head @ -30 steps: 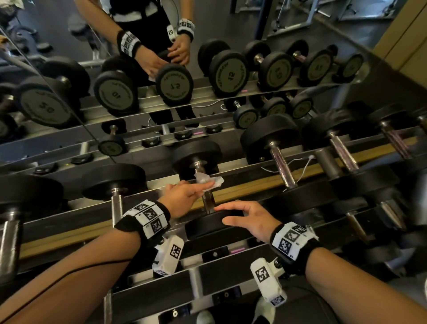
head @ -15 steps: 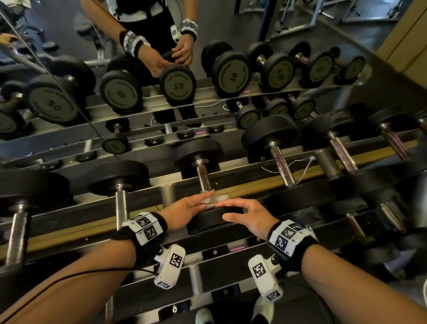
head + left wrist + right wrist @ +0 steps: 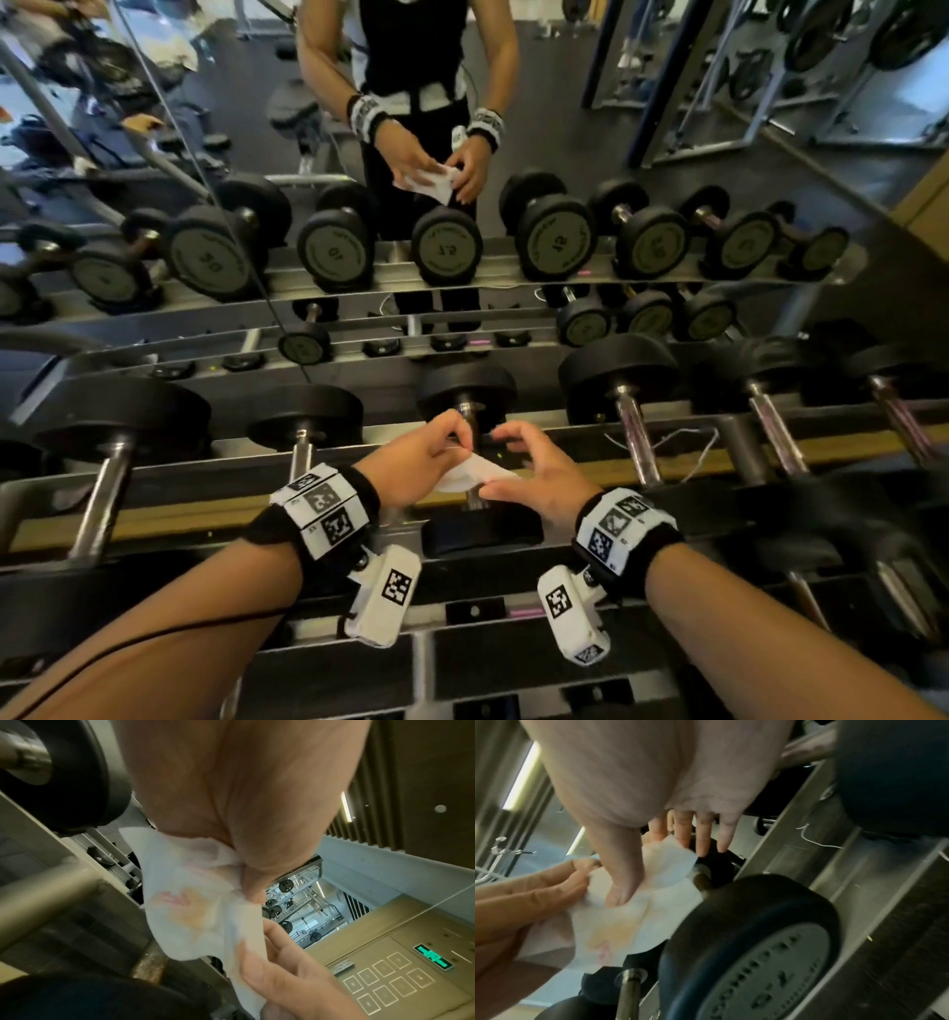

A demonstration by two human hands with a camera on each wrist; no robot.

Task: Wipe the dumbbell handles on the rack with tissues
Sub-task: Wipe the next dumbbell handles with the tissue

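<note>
With both hands — left hand (image 3: pixel 418 465) and right hand (image 3: pixel 539 480) — pinching the thin tissue (image 3: pixel 475 475) taut just above the rack's (image 3: pixel 154 506) dumbbell handle (image 3: pixel 470 411), an uneven tug could tear it.

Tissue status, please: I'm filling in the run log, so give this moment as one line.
left hand: pinches tissue | right hand: pinches tissue | tissue: stained, above dumbbell handle, apparently off it
</note>
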